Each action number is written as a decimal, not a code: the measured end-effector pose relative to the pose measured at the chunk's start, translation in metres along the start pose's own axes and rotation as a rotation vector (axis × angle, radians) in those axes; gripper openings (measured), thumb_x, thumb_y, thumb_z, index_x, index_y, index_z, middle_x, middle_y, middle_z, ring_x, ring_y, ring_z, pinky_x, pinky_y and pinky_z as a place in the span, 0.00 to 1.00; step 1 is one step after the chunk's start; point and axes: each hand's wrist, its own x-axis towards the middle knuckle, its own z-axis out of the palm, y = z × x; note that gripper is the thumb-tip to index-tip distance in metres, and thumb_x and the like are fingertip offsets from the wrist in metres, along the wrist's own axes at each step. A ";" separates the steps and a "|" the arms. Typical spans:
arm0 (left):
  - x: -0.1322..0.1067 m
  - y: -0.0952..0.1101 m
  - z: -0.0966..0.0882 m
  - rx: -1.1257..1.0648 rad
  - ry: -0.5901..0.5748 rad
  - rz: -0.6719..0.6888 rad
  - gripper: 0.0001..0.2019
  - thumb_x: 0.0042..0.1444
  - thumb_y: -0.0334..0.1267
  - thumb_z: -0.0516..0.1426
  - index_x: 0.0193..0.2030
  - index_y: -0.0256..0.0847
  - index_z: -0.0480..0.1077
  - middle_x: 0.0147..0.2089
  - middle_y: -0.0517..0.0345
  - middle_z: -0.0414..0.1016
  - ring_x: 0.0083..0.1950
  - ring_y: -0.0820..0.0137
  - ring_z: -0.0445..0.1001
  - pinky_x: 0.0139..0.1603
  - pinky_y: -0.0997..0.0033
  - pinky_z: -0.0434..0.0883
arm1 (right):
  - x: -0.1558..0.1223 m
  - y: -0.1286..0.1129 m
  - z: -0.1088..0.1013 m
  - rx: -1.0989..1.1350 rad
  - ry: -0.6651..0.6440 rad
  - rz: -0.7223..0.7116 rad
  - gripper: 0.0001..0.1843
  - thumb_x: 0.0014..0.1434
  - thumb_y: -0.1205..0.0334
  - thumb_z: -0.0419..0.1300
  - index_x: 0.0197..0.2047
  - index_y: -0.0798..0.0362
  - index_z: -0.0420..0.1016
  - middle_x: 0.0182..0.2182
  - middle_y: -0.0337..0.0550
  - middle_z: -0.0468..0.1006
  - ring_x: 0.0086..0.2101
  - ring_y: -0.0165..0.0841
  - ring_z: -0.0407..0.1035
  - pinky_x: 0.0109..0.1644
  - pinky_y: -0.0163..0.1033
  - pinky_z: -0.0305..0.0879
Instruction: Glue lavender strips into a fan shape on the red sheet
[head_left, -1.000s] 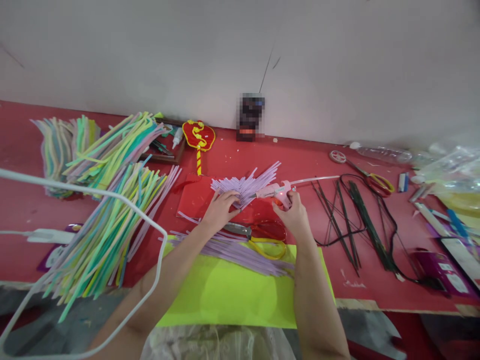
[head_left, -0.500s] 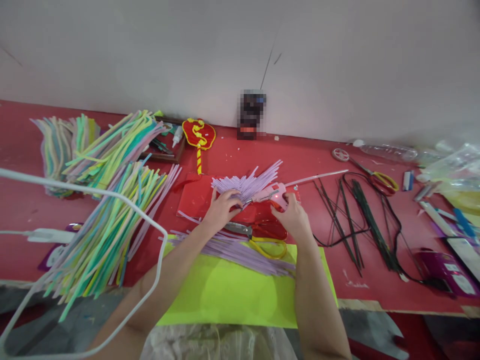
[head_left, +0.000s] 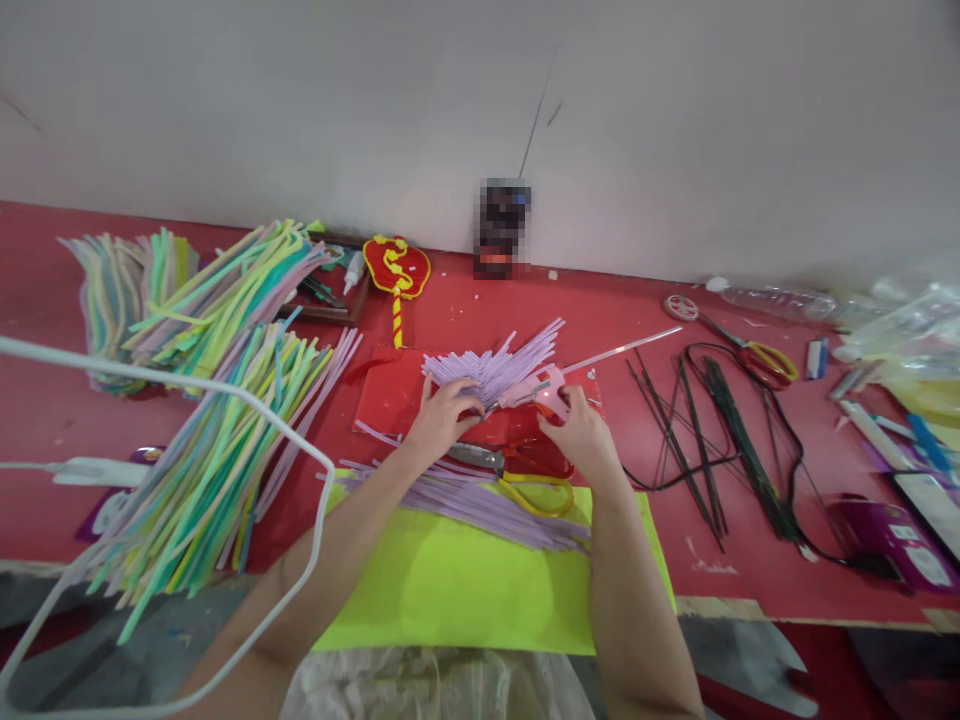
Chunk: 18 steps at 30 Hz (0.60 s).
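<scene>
A leaf-like piece of lilac pipe cleaners (head_left: 491,370), set in slanting rows, lies over a red sheet (head_left: 382,395). My left hand (head_left: 446,415) is closed at its lower left edge, fingers curled over it; the fingertips are partly hidden. In my right hand (head_left: 581,430) is a pink glue gun (head_left: 536,388), its nozzle at the lower edge of the piece, near my left fingertips. A long clear glue stick (head_left: 622,348) juts from its back. Just below my hands lie yellow-handled scissors (head_left: 536,495) and loose lilac pipe cleaners (head_left: 487,510) on a lime-green sheet (head_left: 465,590).
Bundles of coloured pipe cleaners (head_left: 217,450) cover the left side, behind a white frame (head_left: 322,500). A red-and-yellow ornament (head_left: 397,270) lies at the back. To the right are dark wire stems (head_left: 742,450), a black cord (head_left: 795,440), more scissors (head_left: 769,365) and a plastic bottle (head_left: 780,300).
The glue gun has shifted slightly left with my right hand, and its glue stick slants up more steeply. My left hand stays nearly in place.
</scene>
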 end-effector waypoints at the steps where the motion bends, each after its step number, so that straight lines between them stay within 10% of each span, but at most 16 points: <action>1: 0.000 -0.001 0.000 -0.002 0.001 0.000 0.05 0.55 0.32 0.60 0.36 0.47 0.75 0.59 0.57 0.69 0.62 0.63 0.66 0.70 0.44 0.30 | 0.000 0.000 0.000 0.002 -0.003 0.001 0.21 0.53 0.54 0.59 0.49 0.51 0.63 0.47 0.52 0.76 0.45 0.43 0.73 0.41 0.42 0.67; 18: 0.000 0.000 0.000 -0.021 0.017 0.009 0.04 0.54 0.31 0.60 0.33 0.45 0.74 0.58 0.57 0.71 0.62 0.63 0.66 0.70 0.43 0.32 | 0.000 0.004 0.004 0.048 -0.014 -0.009 0.20 0.54 0.55 0.58 0.48 0.50 0.62 0.47 0.51 0.76 0.46 0.43 0.73 0.45 0.45 0.68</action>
